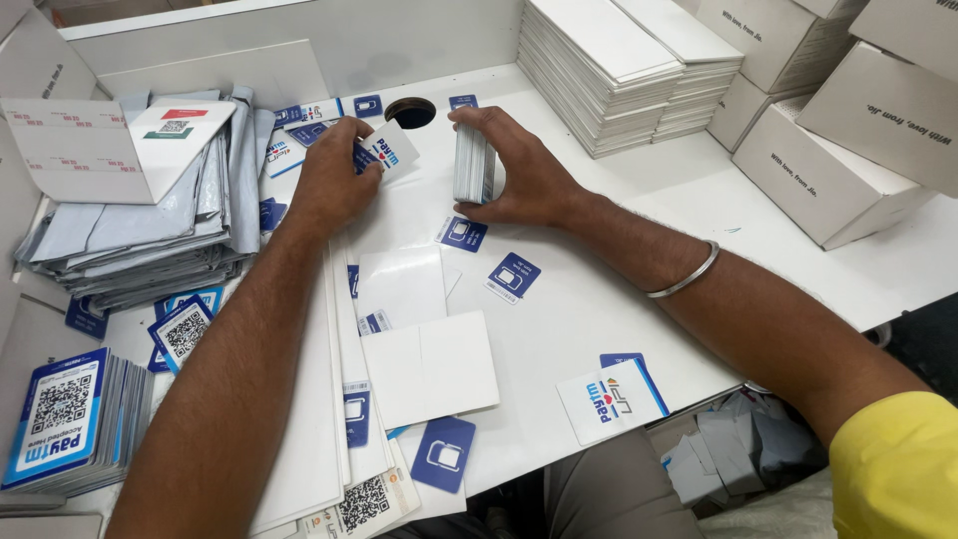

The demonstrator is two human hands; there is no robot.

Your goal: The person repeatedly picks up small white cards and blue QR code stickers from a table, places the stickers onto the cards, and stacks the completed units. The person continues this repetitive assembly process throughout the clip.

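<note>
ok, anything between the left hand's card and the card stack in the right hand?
Nothing visible. The left hand holds a white card just left of the upright card stack gripped by the right hand. Only bare white table shows in the gap between them.

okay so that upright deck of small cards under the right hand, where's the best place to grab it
Grip the card stack across its two broad faces, coming from above, as the right hand does. It stands on edge on the white table, so squeezing the faces likely keeps the cards together.

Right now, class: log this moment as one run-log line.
left hand: holds small card | right hand: grips upright card stack | surface: white table | nearby: grey mailer pile
</note>
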